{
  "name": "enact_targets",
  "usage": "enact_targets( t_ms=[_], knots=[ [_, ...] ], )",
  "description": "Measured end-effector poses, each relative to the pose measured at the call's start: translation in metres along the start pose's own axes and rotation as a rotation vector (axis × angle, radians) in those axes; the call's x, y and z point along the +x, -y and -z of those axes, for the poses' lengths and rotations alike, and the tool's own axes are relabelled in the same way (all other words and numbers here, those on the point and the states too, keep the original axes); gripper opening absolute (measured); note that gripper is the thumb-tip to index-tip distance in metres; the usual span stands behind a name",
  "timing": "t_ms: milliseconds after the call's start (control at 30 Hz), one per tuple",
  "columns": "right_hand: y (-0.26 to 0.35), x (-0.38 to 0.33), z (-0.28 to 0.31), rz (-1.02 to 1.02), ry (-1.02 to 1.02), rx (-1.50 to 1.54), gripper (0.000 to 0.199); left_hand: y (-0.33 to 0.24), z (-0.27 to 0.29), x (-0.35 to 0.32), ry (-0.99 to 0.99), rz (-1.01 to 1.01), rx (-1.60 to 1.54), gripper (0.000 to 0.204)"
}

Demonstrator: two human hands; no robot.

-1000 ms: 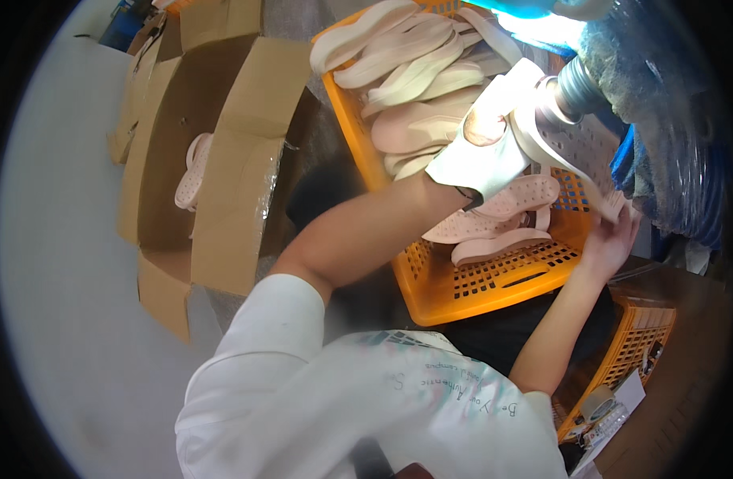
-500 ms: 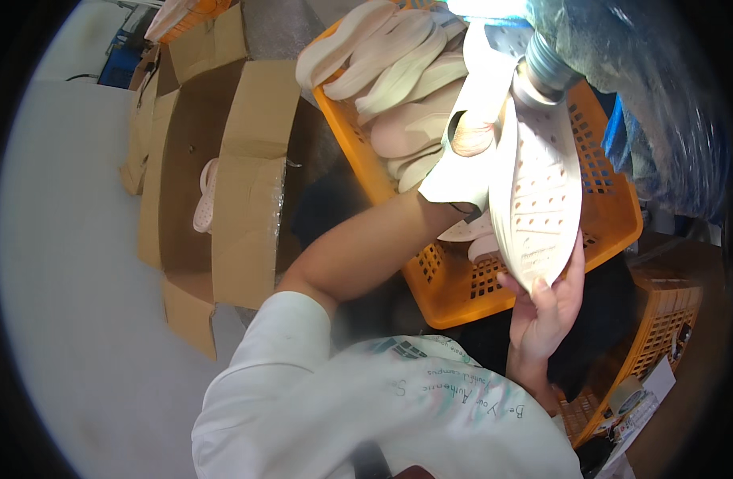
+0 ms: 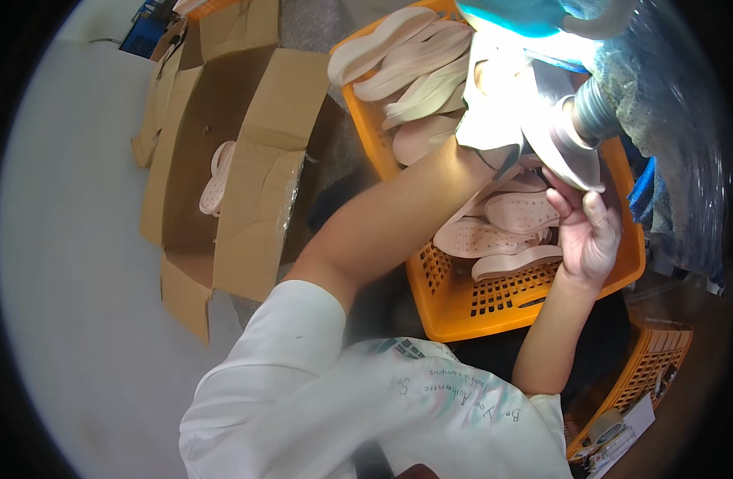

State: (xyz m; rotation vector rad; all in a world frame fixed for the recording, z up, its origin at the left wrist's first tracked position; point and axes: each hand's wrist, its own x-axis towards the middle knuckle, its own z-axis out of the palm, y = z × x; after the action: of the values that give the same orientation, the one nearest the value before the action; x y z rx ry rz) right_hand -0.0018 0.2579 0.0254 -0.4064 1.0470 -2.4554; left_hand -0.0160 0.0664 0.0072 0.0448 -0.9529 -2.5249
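Observation:
A pale foam shoe sole (image 3: 544, 137) is held up under a bright light, beneath a round metal fitting (image 3: 572, 128) on a grey ribbed hose. The fitting hides part of the sole. My left hand (image 3: 494, 88), in a white covering with bare skin showing, grips the sole's far end; glare washes out most of its fingers. At the near tip, my right hand (image 3: 588, 235) is bare, its thumb and fingers closing around the edge. Below lies an orange basket (image 3: 462, 326) with several pink soles (image 3: 474, 237), some dotted with holes.
To the left stands an open cardboard box (image 3: 259, 116) with a pink strapped clog (image 3: 215, 188) inside. Clear plastic sheeting (image 3: 690, 152) hangs at the right. Another orange basket (image 3: 638, 371), with a tape roll (image 3: 606, 427) beside it, is at the lower right.
Both hands and the sole have moved away from me and slightly right, tucking the sole further under the metal fitting. More pink soles show in the basket.

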Motion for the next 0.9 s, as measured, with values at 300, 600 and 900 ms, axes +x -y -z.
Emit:
enact_targets(
  t_ms=[300,600,900],
  knots=[
    [-0.015,0.029,0.004,-0.057,-0.014,-0.116,0.044,0.009,0.049,0.043,-0.149,-0.196,0.353,0.026],
    [-0.024,0.005,0.010,-0.203,0.155,-0.335,0.065,-0.031,0.046,0.012,-0.281,-0.057,0.060,0.035],
    [-0.108,0.055,0.148,-0.716,0.902,-2.137,0.072,-0.063,0.093,0.006,-0.196,0.198,-0.621,0.035]
  ],
)
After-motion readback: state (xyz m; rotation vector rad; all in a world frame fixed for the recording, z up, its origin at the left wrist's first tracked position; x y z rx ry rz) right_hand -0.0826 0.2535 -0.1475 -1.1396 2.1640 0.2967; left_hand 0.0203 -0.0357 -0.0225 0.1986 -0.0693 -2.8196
